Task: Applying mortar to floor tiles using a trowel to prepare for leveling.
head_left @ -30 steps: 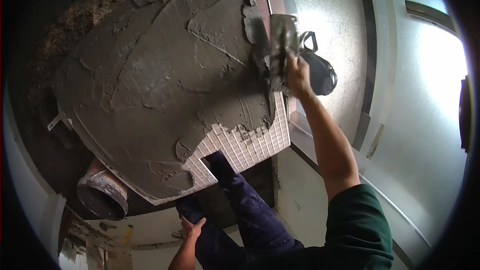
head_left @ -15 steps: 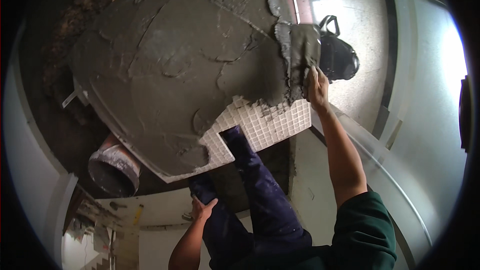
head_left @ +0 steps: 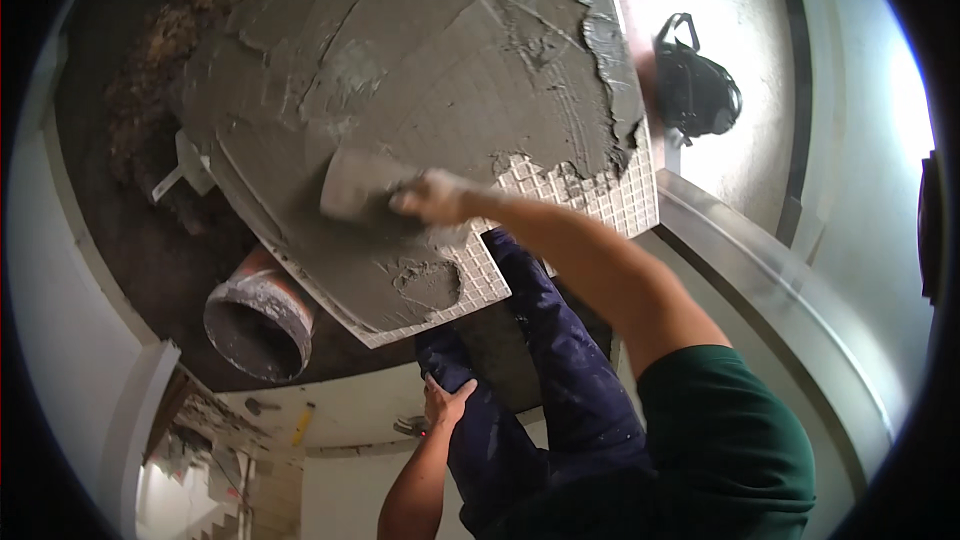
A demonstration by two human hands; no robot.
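My right hand (head_left: 435,197) is closed on a trowel, slightly smeared by motion. Its flat blade (head_left: 350,183) lies against wet grey mortar (head_left: 440,70) left of the middle. The mortar coats most of a large pale tile (head_left: 625,195) whose gridded back shows bare along the near edge, around a rectangular notch. Ridges and a thick lip of mortar run along the right side. My left hand (head_left: 447,400) rests on my left leg (head_left: 440,350), thumb apart from the fingers, with nothing seen in it.
An orange bucket-like container (head_left: 258,325) with a crusted rim lies left of the tile. A flat tool (head_left: 190,165) sticks out at the tile's left edge. A black bag (head_left: 695,90) sits on the pale floor at right. A yellow object (head_left: 303,423) lies lower left.
My right hand has swept the trowel from the right edge leftward across the mortar. The mortar by the right edge now lies in a narrower lip. My left hand stays on the leg.
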